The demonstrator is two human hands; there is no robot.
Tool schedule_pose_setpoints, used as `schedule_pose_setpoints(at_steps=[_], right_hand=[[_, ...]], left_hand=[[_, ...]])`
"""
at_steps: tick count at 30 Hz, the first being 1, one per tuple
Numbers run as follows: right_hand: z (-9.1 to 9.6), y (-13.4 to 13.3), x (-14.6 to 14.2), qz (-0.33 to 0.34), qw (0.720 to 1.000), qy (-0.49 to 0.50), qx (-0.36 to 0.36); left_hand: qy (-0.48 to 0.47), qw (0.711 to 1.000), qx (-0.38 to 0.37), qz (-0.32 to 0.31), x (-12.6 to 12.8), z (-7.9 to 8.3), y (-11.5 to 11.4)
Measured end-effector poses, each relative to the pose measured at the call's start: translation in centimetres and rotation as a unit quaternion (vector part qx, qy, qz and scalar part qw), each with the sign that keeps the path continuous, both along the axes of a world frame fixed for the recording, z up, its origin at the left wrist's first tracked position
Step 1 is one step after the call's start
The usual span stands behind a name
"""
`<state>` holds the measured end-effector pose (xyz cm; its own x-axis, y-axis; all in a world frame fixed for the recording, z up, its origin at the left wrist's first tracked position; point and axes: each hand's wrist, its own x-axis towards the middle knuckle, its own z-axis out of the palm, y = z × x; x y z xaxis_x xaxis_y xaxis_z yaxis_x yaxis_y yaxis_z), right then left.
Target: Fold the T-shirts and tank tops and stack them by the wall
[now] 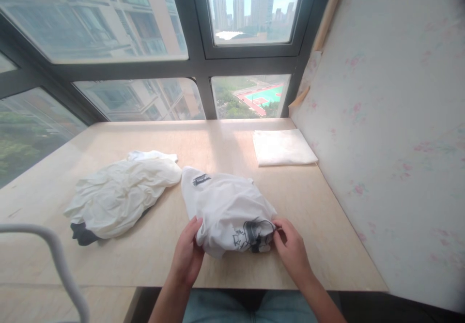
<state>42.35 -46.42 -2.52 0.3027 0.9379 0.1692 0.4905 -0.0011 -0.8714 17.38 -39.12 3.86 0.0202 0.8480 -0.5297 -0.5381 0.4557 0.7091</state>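
Observation:
A crumpled white T-shirt [225, 202] with black print lies on the wooden tabletop in front of me. My left hand [189, 248] grips its near left edge, thumb on top and the fingers partly hidden under the cloth. At the right edge, beside the dark printed picture, my right hand [290, 243] pinches the fabric between thumb and fingers. Left of the shirt rests a loose heap of cream-white clothing [123, 197], with a dark piece showing at its lower left end. Neither hand touches that heap.
A folded white cloth [285, 147] lies at the back right, close to the flowered wall [363, 144]. Grey window frames [201, 66] rise behind the wooden tabletop [319, 260]. A curved grey-white tube [61, 260] stands at the lower left.

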Motion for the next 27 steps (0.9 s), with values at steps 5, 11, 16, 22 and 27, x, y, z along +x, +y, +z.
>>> schedule_pose_setpoints(at_steps=[5,11,16,22,27], right_hand=[[2.3,-0.7,1.1,0.045,0.989,0.138,-0.008],[6.1,-2.1,0.9,0.211,0.963,0.165,0.006],[6.1,-2.4,-0.7,0.272,0.952,0.123,-0.066],[4.6,-2.7,-0.3,0.259,0.939,0.185,-0.128],[4.2,-1.7,1.8,0.230,0.945,0.166,-0.162]], left_hand=[[0.059,0.998,0.022,-0.013,-1.5,0.2,-0.2],[0.041,0.998,0.022,0.045,-2.8,0.2,1.0],[0.043,0.997,0.026,0.060,-3.5,-0.3,1.3],[0.096,0.994,0.019,0.041,-3.8,0.1,0.4],[0.065,0.994,-0.003,0.092,-3.7,1.0,0.2]])
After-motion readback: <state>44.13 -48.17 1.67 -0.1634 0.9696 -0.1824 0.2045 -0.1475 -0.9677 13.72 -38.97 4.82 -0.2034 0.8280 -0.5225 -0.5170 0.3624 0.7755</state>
